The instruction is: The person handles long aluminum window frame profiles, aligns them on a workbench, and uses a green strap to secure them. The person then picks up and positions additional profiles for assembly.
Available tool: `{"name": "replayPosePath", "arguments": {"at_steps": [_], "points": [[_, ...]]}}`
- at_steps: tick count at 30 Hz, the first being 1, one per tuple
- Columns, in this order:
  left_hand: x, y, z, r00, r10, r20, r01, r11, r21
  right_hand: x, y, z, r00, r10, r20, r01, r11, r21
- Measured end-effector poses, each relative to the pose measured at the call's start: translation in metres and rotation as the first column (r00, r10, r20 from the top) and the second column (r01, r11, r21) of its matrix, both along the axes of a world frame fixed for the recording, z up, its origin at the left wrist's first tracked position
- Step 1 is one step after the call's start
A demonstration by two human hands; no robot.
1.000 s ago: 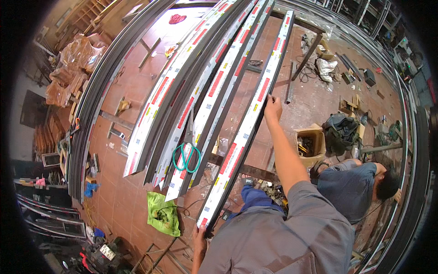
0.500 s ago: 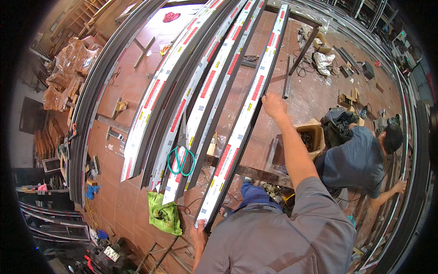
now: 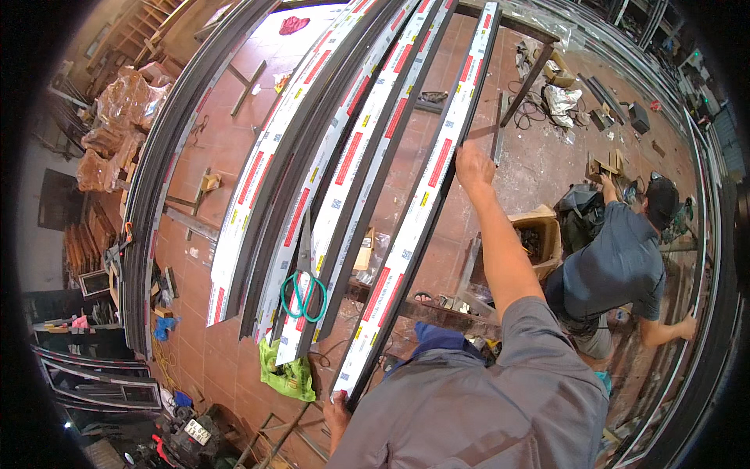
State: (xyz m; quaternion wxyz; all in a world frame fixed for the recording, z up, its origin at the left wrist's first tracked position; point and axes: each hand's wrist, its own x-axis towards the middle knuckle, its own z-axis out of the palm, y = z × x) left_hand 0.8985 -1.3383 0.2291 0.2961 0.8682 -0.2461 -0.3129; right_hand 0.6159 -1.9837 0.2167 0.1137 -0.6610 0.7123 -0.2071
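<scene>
A long dark metal profile (image 3: 422, 211), faced with white film bearing red and yellow marks, slants away in front of me. My left hand (image 3: 337, 414) is closed on its near end, thumb on top, the other fingers mostly hidden. Farther along, my right hand (image 3: 475, 168) grips the profile's right edge, its fingertips partly hidden. To the left, several similar film-covered profiles (image 3: 336, 203) lie side by side, apart from the held one. Scissors (image 3: 303, 293) with teal handles rest on them near their close ends.
At right a co-worker (image 3: 613, 250) in a dark shirt crouches beside an open cardboard box (image 3: 539, 234) and long frames (image 3: 698, 258). A green bag (image 3: 287, 375) lies below the profiles' ends. More dark profiles (image 3: 148, 227) stand stacked at left. A metal trestle (image 3: 531, 82) stands at the far end.
The held profile's near end and my left hand have shifted slightly down and left in view. The co-worker's left arm now reaches forward toward small wooden pieces. My grip is unchanged.
</scene>
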Motion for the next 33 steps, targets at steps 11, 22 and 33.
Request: {"name": "replayPosePath", "arguments": {"at_steps": [11, 22, 33], "points": [[-0.001, -0.006, 0.007, 0.995, 0.051, -0.088, -0.043, 0.995, 0.090, -0.037, -0.119, -0.003, 0.998, -0.019, -0.062, 0.020, 1.000, 0.017], [-0.001, 0.026, -0.001, 0.990, 0.084, -0.114, -0.059, 0.976, 0.210, -0.088, -0.254, -0.012, 0.982, 0.020, -0.188, -0.025, 0.999, -0.023], [0.003, -0.016, 0.037, 0.967, 0.035, -0.251, 0.017, 0.980, 0.200, -0.074, -0.193, -0.064, 0.998, -0.012, 0.068, 0.020, 0.993, -0.118]]}}
